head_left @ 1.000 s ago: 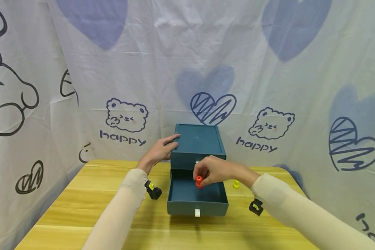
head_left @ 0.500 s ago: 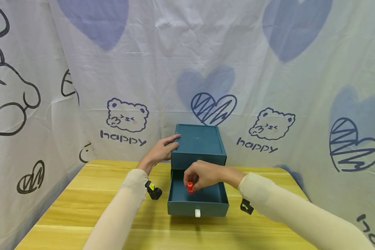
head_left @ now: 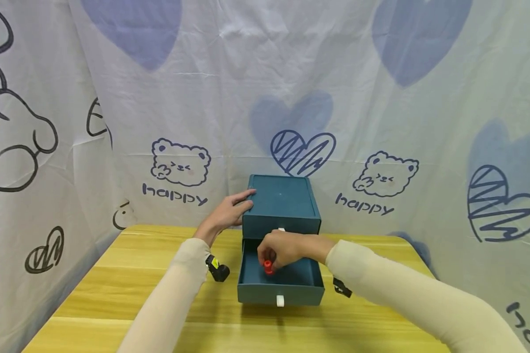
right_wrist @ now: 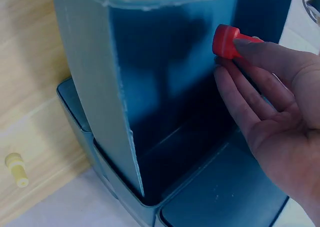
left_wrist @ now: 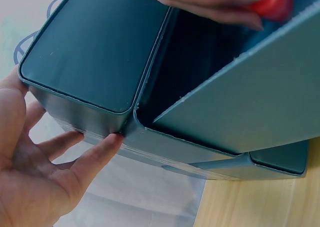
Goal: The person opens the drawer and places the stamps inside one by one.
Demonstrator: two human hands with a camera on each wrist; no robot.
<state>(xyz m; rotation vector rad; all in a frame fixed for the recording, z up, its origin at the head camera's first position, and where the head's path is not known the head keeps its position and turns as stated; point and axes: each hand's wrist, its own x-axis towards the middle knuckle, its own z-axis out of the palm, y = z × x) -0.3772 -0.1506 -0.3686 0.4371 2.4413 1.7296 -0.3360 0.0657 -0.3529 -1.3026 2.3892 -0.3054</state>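
Observation:
A dark teal drawer cabinet (head_left: 280, 196) stands on the table, one drawer (head_left: 280, 294) beneath its top drawer pulled out. Over the inside of that drawer, my right hand (head_left: 284, 247) pinches a small red stepped cylinder (right_wrist: 225, 41) between thumb and fingers. In the right wrist view its wide end points away from the palm. My left hand (head_left: 225, 213) rests against the cabinet's left side, its fingers (left_wrist: 97, 157) spread and fairly straight on the wall. A similar yellow stepped cylinder (right_wrist: 17, 169) lies on the table beside the cabinet; in the head view it is hidden.
The wooden table (head_left: 159, 294) extends to both sides and in front of the cabinet. A white pull tab (head_left: 280, 300) sticks out from the open drawer's front. Behind hangs a white cloth (head_left: 238, 59) printed with hearts and bears.
My right hand has moved left and slightly down with the red stepped cylinder, further into the drawer. The yellow one has gone behind my right arm in the head view. My left hand stays put.

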